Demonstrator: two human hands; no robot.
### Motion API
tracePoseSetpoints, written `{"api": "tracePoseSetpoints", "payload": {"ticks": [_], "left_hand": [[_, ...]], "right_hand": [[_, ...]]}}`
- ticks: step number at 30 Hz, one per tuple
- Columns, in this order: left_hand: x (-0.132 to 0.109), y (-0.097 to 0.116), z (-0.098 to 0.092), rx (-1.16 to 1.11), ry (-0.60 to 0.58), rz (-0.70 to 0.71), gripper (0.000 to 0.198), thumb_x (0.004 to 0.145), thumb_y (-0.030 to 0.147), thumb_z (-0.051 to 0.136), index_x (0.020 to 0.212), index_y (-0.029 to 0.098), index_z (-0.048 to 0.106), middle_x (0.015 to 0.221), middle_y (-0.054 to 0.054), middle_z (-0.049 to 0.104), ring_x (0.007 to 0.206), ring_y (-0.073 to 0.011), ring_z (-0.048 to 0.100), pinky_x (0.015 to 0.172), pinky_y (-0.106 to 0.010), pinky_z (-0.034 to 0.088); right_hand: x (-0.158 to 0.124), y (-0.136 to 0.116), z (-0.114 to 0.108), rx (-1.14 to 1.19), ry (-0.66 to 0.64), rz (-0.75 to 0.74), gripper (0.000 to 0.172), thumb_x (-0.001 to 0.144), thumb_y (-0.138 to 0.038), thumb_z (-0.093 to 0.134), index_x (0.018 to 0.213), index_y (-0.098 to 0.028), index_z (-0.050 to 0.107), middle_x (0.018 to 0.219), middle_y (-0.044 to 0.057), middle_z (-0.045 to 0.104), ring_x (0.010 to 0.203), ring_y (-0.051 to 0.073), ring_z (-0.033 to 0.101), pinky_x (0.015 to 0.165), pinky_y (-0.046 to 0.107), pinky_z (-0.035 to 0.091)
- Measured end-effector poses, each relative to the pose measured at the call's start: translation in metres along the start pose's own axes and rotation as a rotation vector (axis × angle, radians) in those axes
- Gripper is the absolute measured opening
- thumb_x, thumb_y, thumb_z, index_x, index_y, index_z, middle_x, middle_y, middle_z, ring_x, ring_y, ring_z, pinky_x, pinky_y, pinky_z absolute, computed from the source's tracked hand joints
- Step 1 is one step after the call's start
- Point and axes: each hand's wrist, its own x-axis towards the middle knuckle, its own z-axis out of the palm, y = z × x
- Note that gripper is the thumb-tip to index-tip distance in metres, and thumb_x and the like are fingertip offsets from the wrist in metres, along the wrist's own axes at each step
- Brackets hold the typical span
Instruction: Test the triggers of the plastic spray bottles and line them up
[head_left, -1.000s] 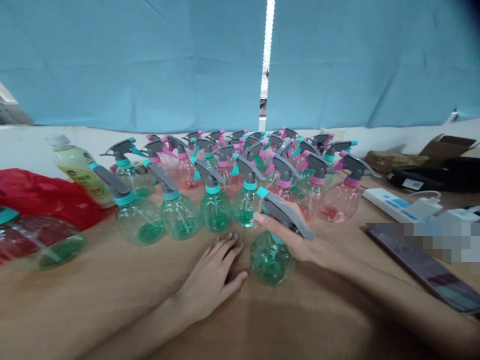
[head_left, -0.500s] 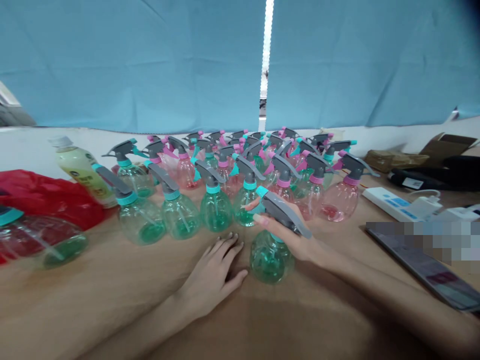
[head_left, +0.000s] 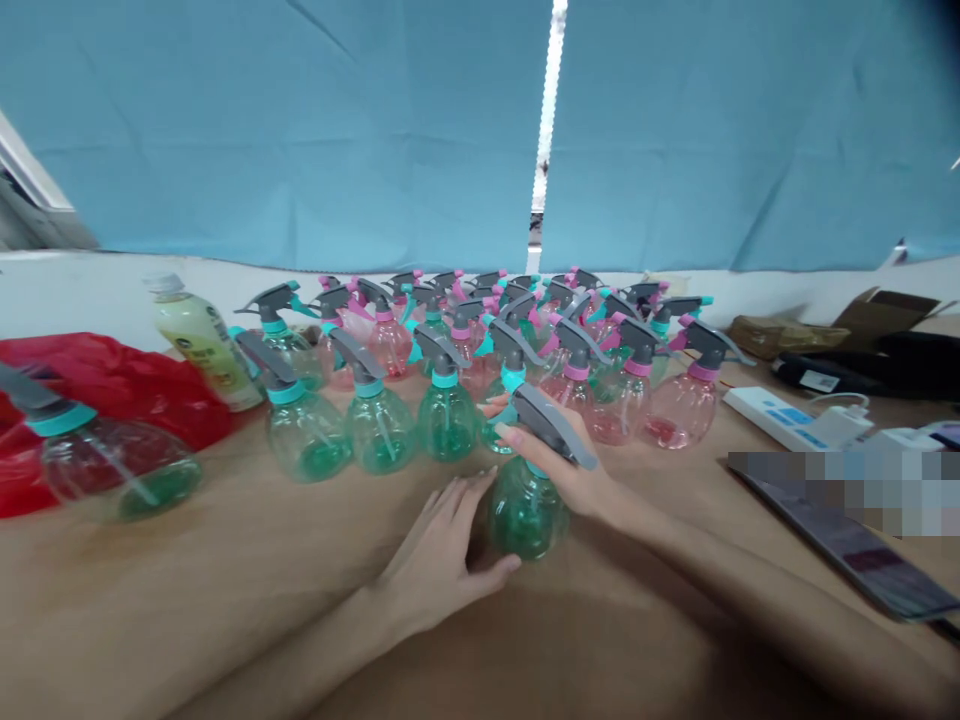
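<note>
Head view: left of the phone (head_left: 840, 535), the right hand (head_left: 577, 485) is closed round the neck of the spray bottle (head_left: 527, 515). Left hand (head_left: 439, 550), fingers apart, curves beside it; bracing there should limit wobble.

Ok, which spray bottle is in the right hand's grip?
The green spray bottle in front of the clustered bottles, beside the left hand. It alone is held, by the right hand's grip.
</note>
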Motion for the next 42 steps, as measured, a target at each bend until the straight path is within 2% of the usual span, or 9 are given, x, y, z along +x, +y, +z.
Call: {"api": "tracePoseSetpoints", "payload": {"ticks": [4, 10, 15, 26, 33, 36, 38, 40, 42], "left_hand": [[-0.012, 0.002, -0.004, -0.037, 0.085, -0.064, 0.073, 0.084, 0.040, 0.062, 0.142, 0.022, 0.022, 0.133, -0.014, 0.049, 0.121, -0.0314, 0.049, 0.097, -0.050, 0.041], [-0.043, -0.003, -0.018, -0.065, 0.216, -0.157, 0.073, 0.084, 0.048, 0.061, 0.141, 0.023, 0.022, 0.134, -0.015, 0.047, 0.123, -0.0333, 0.047, 0.097, -0.051, 0.043], [-0.072, -0.009, -0.034, -0.078, 0.307, -0.214, 0.071, 0.085, 0.048, 0.060, 0.140, 0.023, 0.024, 0.135, -0.015, 0.045, 0.125, -0.0331, 0.045, 0.098, -0.053, 0.041], [-0.115, -0.025, -0.071, 0.068, 0.506, -0.297, 0.068, 0.080, 0.041, 0.067, 0.136, 0.023, 0.033, 0.131, -0.012, 0.045, 0.123, -0.0307, 0.045, 0.101, -0.048, 0.040], [-0.139, -0.048, -0.095, 0.278, 0.544, -0.309, 0.059, 0.080, 0.046, 0.066, 0.129, 0.025, 0.041, 0.121, -0.008, 0.051, 0.111, -0.0313, 0.052, 0.093, -0.048, 0.043], [-0.145, -0.061, -0.104, 0.287, 0.563, -0.336, 0.059, 0.080, 0.048, 0.066, 0.127, 0.024, 0.040, 0.118, -0.009, 0.054, 0.110, -0.0318, 0.053, 0.092, -0.049, 0.042], [-0.147, -0.072, -0.109, 0.282, 0.599, -0.384, 0.059, 0.081, 0.051, 0.063, 0.128, 0.024, 0.039, 0.119, -0.009, 0.056, 0.110, -0.0328, 0.054, 0.090, -0.049, 0.043], [-0.149, -0.082, -0.113, 0.310, 0.611, -0.415, 0.060, 0.082, 0.054, 0.061, 0.130, 0.025, 0.038, 0.122, -0.010, 0.056, 0.111, -0.0334, 0.054, 0.090, -0.050, 0.042], [-0.149, -0.091, -0.118, 0.392, 0.611, -0.421, 0.060, 0.083, 0.055, 0.059, 0.130, 0.024, 0.039, 0.120, -0.010, 0.058, 0.110, -0.0336, 0.055, 0.090, -0.049, 0.041]], "right_hand": [[0.005, 0.000, 0.021, 0.015, -0.016, -0.013, 0.029, 0.083, -0.040, 0.063, 0.104, -0.020, 0.062, 0.092, 0.004, 0.066, 0.073, 0.015, 0.060, 0.076, 0.035, 0.051], [0.011, -0.008, 0.065, 0.028, -0.076, -0.046, 0.031, 0.083, -0.040, 0.063, 0.107, -0.020, 0.061, 0.096, 0.004, 0.065, 0.076, 0.014, 0.060, 0.072, 0.031, 0.049], [0.014, -0.020, 0.107, 0.058, -0.137, -0.066, 0.028, 0.083, -0.038, 0.062, 0.103, -0.018, 0.060, 0.085, 0.001, 0.062, 0.059, 0.010, 0.050, 0.059, 0.028, 0.044], [0.029, -0.030, 0.180, 0.085, -0.239, -0.129, 0.030, 0.082, -0.042, 0.061, 0.106, -0.024, 0.058, 0.099, 0.002, 0.065, 0.070, 0.012, 0.058, 0.076, 0.031, 0.050], [0.050, -0.040, 0.189, -0.159, -0.478, -0.181, 0.050, 0.071, -0.042, 0.074, 0.113, -0.020, 0.057, 0.088, 0.002, 0.063, 0.082, 0.018, 0.060, 0.075, 0.034, 0.049], [0.060, -0.043, 0.184, -0.278, -0.582, -0.245, 0.064, 0.067, -0.045, 0.077, 0.120, -0.020, 0.053, 0.113, 0.008, 0.063, 0.103, 0.023, 0.059, 0.088, 0.040, 0.047], [0.068, -0.046, 0.179, -0.324, -0.622, -0.270, 0.078, 0.067, -0.048, 0.076, 0.133, -0.023, 0.043, 0.134, 0.010, 0.054, 0.119, 0.026, 0.052, 0.097, 0.044, 0.043], [0.076, -0.052, 0.173, -0.414, -0.587, -0.308, 0.074, 0.069, -0.051, 0.074, 0.131, -0.024, 0.047, 0.135, 0.009, 0.053, 0.122, 0.026, 0.050, 0.098, 0.043, 0.042], [0.086, -0.060, 0.168, -0.460, -0.496, -0.367, 0.055, 0.076, -0.050, 0.069, 0.121, -0.022, 0.056, 0.121, 0.008, 0.062, 0.108, 0.023, 0.059, 0.088, 0.038, 0.048]]}}
